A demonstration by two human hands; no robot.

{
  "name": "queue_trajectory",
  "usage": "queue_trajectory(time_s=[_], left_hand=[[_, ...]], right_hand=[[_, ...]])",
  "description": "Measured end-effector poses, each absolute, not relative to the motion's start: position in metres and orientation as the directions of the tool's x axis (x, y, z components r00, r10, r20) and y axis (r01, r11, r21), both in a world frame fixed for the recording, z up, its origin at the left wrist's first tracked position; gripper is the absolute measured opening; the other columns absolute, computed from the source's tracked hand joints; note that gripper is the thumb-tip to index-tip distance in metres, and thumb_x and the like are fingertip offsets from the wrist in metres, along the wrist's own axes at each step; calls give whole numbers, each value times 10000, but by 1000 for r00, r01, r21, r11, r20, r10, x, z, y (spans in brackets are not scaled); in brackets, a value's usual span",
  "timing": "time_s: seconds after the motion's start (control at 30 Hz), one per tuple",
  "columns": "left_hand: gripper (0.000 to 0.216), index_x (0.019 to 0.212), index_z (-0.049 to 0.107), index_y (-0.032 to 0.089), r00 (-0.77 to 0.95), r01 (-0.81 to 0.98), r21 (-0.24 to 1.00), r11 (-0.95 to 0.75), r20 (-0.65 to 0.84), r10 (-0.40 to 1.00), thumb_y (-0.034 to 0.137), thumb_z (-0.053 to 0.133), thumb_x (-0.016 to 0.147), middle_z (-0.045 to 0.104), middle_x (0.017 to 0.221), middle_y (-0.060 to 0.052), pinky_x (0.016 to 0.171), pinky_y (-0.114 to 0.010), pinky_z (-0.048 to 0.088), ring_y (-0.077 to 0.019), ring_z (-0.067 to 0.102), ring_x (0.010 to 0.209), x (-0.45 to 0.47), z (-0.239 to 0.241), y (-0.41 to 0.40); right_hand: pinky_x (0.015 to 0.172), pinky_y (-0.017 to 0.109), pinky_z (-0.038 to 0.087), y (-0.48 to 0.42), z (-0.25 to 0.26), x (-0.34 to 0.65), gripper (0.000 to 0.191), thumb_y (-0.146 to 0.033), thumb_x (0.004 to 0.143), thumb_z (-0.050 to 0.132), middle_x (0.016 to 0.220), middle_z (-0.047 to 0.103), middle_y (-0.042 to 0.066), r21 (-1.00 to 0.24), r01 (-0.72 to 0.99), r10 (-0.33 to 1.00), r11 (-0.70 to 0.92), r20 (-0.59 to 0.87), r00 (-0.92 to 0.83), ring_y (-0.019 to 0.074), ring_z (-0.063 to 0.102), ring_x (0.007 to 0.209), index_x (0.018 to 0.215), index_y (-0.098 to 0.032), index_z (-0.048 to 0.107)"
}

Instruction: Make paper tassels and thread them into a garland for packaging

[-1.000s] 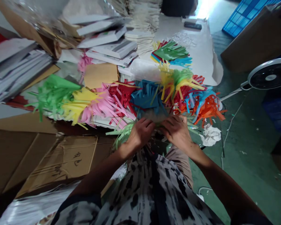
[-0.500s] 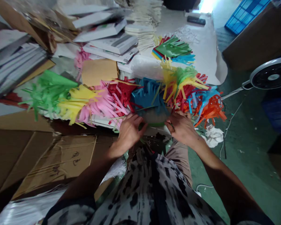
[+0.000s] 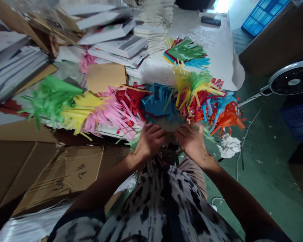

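My left hand (image 3: 150, 141) and my right hand (image 3: 192, 141) are close together at the table's near edge, fingers curled. They pinch thin green paper strips (image 3: 133, 143) that trail out to the left of my left hand. Just beyond my fingers lies a blue fringed paper bundle (image 3: 158, 102). Red fringed paper (image 3: 131, 97), pink fringed paper (image 3: 111, 114), yellow fringed paper (image 3: 78, 109) and green fringed paper (image 3: 53, 97) stretch off to the left. A mixed yellow, green, red and orange fringe heap (image 3: 207, 97) lies to the right.
Stacks of white card and boxes (image 3: 121, 43) fill the back of the table. Flattened cardboard boxes (image 3: 53, 168) lie at lower left. A floor fan (image 3: 291, 80) stands right, a blue crate (image 3: 262, 15) beyond it. Crumpled white paper (image 3: 228, 146) lies on the green floor.
My hands, together a second ago, drew apart with a green strip stretched between them half a second ago, and have come back together now.
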State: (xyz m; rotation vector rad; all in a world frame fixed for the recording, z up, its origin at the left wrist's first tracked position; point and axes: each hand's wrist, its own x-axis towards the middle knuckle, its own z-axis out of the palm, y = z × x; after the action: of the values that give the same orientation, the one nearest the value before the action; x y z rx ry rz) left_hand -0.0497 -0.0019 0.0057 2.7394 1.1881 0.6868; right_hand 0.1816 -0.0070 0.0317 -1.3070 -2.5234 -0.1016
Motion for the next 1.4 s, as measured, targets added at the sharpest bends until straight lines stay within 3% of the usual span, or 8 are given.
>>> queue_trajectory(time_s=[0.1, 0.2, 0.33, 0.5, 0.63, 0.77, 1.1, 1.4], left_hand=[[210, 1162, 749, 258, 605, 677, 230, -699, 368, 706, 182, 671, 983, 803, 1092, -19, 977, -492, 442, -253, 660, 1026, -62, 9, -7], [247, 1077, 771, 252, 553, 724, 227, -651, 374, 745, 117, 594, 970, 810, 1046, -8, 1052, -525, 428, -269, 658, 1081, -88, 21, -11], [190, 918, 785, 237, 432, 785, 247, -568, 438, 788, 138, 624, 909, 809, 1000, -19, 1139, -575, 392, -295, 653, 1100, -104, 37, -12], [136, 1012, 767, 199, 533, 692, 286, -663, 418, 736, 253, 643, 1007, 786, 1027, -72, 947, -433, 506, -255, 660, 1026, -64, 28, 1], [143, 971, 740, 181, 624, 668, 282, -689, 291, 725, 201, 610, 1027, 740, 918, -80, 799, -382, 494, -239, 632, 897, -37, 9, 12], [104, 1011, 717, 169, 611, 692, 240, -681, 309, 729, 167, 614, 1021, 712, 935, -80, 744, -365, 461, -244, 606, 888, -36, -5, 15], [212, 905, 688, 166, 473, 828, 161, -537, 315, 823, 290, 598, 1051, 669, 861, -85, 792, -416, 406, -276, 571, 871, -42, -1, 11], [206, 910, 702, 180, 458, 849, 191, -493, 202, 866, 328, 635, 1035, 709, 898, -85, 801, -426, 363, -288, 600, 934, -45, 14, 15]], right_hand=[[977, 489, 291, -13, 28, 187, 171, -170, 1049, 582, 1011, 788, 25, -95, 807, 793, 583, 281, -540, 267, 608, 1099, 1013, -266, 719], [982, 488, 283, -15, 25, 195, 209, -151, 1032, 584, 1061, 798, 25, -150, 799, 797, 582, 304, -523, 268, 615, 1119, 1096, -276, 739], [993, 471, 264, -12, 22, 197, 191, -146, 994, 598, 1018, 799, 30, -224, 783, 797, 580, 355, -489, 259, 619, 1117, 1042, -240, 757], [961, 457, 240, -6, 27, 192, 142, -242, 1028, 655, 954, 797, 22, -233, 783, 804, 576, 337, -491, 260, 617, 1114, 933, -230, 760], [947, 456, 242, -3, 29, 193, 138, -265, 1027, 679, 949, 801, 13, -237, 789, 813, 567, 318, -488, 266, 618, 1115, 922, -241, 765], [982, 460, 258, -1, 25, 193, 114, -302, 1029, 689, 999, 799, 27, -253, 777, 804, 577, 341, -487, 271, 614, 1147, 972, -251, 774], [932, 445, 302, 3, 18, 192, 207, -304, 1076, 563, 1031, 720, 91, -212, 845, 858, 491, 289, -425, 284, 575, 1063, 948, -202, 690], [873, 472, 288, 23, 32, 189, 244, -322, 1052, 581, 979, 675, 118, -52, 828, 823, 559, 154, -546, 327, 535, 1081, 884, -180, 687]])
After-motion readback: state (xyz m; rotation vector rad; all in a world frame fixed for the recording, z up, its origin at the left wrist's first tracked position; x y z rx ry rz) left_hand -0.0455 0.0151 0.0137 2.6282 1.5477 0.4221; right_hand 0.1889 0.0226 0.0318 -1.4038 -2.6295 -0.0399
